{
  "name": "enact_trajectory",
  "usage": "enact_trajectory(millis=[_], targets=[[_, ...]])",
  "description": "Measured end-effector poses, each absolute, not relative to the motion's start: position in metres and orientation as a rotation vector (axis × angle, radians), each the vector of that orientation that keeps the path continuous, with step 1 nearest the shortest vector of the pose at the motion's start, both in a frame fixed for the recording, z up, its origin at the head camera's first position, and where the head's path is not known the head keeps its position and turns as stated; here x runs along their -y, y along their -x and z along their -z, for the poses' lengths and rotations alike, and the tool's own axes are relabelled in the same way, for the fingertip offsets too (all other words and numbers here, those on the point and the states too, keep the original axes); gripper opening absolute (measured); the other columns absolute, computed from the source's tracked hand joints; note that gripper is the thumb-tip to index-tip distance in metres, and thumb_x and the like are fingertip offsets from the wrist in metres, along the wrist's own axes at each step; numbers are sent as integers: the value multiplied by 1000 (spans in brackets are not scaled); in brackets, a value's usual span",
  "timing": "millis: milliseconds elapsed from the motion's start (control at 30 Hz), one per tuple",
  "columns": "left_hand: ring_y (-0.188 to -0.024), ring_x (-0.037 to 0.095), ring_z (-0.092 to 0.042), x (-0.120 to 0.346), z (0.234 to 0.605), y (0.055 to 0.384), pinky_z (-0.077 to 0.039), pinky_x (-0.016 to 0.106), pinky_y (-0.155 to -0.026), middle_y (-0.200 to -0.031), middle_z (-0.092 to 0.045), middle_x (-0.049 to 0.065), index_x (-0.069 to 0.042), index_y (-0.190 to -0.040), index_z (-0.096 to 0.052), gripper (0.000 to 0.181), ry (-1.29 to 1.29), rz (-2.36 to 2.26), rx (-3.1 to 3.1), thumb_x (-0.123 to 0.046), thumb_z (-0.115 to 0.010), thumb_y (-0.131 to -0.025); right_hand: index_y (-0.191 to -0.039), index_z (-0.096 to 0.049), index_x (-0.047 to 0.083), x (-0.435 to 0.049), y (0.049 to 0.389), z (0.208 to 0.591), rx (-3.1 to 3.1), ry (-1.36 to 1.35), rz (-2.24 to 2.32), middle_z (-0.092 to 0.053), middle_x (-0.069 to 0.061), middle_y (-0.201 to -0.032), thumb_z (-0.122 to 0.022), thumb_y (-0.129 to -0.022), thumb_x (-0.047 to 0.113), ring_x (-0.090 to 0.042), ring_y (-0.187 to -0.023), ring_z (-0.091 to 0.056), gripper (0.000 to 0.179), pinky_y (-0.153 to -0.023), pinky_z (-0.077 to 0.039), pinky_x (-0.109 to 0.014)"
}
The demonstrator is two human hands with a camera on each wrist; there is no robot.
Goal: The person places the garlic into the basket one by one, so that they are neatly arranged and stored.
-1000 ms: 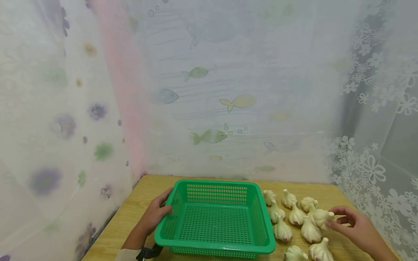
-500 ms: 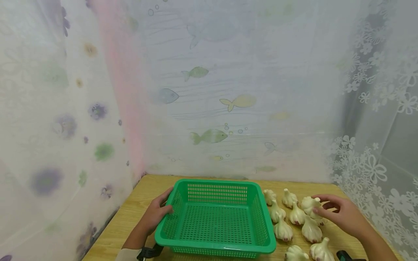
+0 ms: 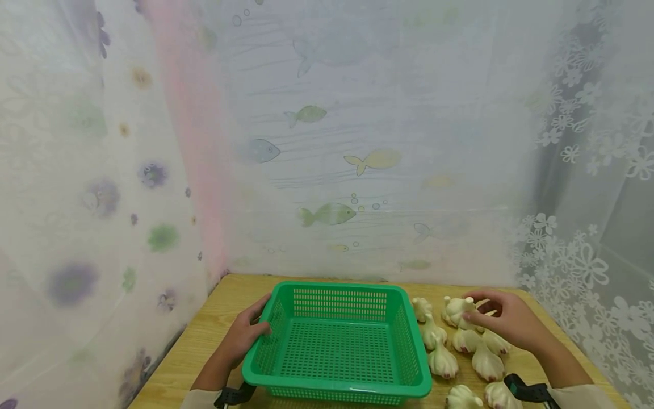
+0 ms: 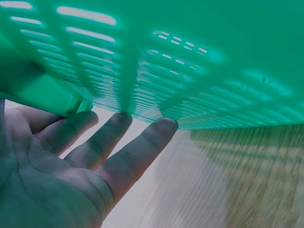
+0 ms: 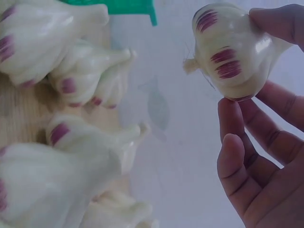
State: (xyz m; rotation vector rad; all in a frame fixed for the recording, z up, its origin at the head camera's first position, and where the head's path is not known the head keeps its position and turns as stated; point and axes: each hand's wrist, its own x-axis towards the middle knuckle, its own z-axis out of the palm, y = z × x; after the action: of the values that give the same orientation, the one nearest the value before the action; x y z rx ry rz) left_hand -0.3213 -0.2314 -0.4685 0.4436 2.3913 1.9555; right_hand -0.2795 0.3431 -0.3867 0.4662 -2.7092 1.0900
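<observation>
A green plastic basket (image 3: pixel 337 388) stands on the wooden table with its slotted floor bare. At its left side my left hand (image 3: pixel 244 336) holds it, thumb over the rim. In the left wrist view the fingertips (image 4: pixel 164 127) reach under the slotted wall. My right hand (image 3: pixel 508 319) pinches a garlic bulb (image 5: pixel 232 54) with purple streaks between thumb and fingers. This bulb is raised over the others, and in the head view it overlaps one behind it. Several more garlic bulbs (image 3: pixel 442 362) lie to the right of the basket.
The wooden table (image 3: pixel 189 363) ends at a pale plastic curtain (image 3: pixel 327 244) printed with fish. Patterned sheets also hang at the left and right. Two garlic bulbs (image 3: pixel 462 397) lie near the lower edge of the head view.
My right hand has carried the garlic bulb left and slightly farther back, from the right edge of the group to above it. The left hand and the basket have not moved.
</observation>
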Motion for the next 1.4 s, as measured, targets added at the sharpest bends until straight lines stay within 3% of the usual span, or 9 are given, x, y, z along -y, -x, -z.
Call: enact_trajectory(millis=[233, 567, 1000, 1400], targets=[[-129, 41, -53, 232, 469, 322, -54, 36, -82, -165, -32, 24, -12, -165, -25, 86, -468, -1949, -2404, 1, -59, -87, -132, -67, 10, -322, 291, 377, 2700, -515, -1073, -70, -12, -119, -74, -95, 33, -8, -88, -67, 44, -64, -54, -33], [-127, 40, -54, 231, 468, 320, -55, 36, -82, -165, -32, 25, -10, -165, -24, 86, -484, -1940, -2396, 2, -57, -87, -131, -68, 9, -295, 310, 374, 2698, -587, -1102, -71, -11, -121, -74, -95, 35, -16, -91, -69, 45, -69, -55, -33], [-125, 40, -54, 229, 467, 321, -54, 36, -82, -165, -31, 25, -10, -166, -23, 86, -480, -1945, -2370, 2, -57, -87, -128, -71, 9, -254, 334, 377, 2701, -693, -1163, -70, -15, -122, -75, -93, 39, -17, -89, -72, 46, -75, -57, -33], [-120, 38, -58, 226, 467, 321, -54, 36, -79, -164, -35, 24, -13, -165, -28, 86, -426, -1950, -2405, 2, -58, -85, -125, -73, 15, -204, 352, 380, 2760, -785, -1192, -72, -7, -121, -76, -92, 45, -15, -90, -72, 45, -78, -57, -36]])
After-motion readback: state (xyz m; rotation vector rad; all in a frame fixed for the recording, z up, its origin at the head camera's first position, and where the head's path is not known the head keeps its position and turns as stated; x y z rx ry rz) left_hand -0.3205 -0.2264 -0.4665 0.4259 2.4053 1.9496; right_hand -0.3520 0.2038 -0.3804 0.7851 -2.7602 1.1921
